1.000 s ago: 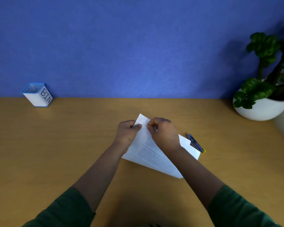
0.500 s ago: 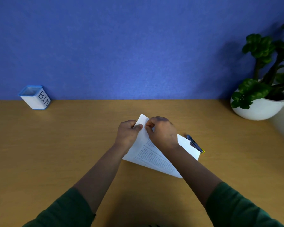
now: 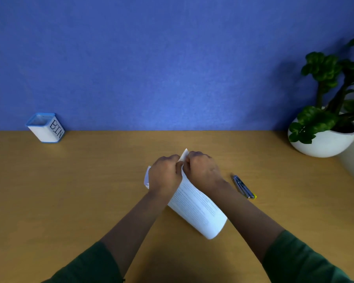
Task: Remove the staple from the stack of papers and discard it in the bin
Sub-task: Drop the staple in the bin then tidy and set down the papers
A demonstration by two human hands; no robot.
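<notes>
Together — left hand [image 3: 165, 176], right hand [image 3: 203, 170] pinch papers [image 3: 198, 209].

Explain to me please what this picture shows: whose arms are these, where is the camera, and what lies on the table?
There is no machine here. A person wears one camera on the head, so you look forward and down at their own arms in green sleeves. The left hand and the right hand both pinch the far corner of a stack of papers, printed with text and lifted so that it curls. The staple itself is too small to see. On the wooden table lie a small blue and silver tool, right of the papers, a white box marked BIN at far left, and a potted plant at far right.
</notes>
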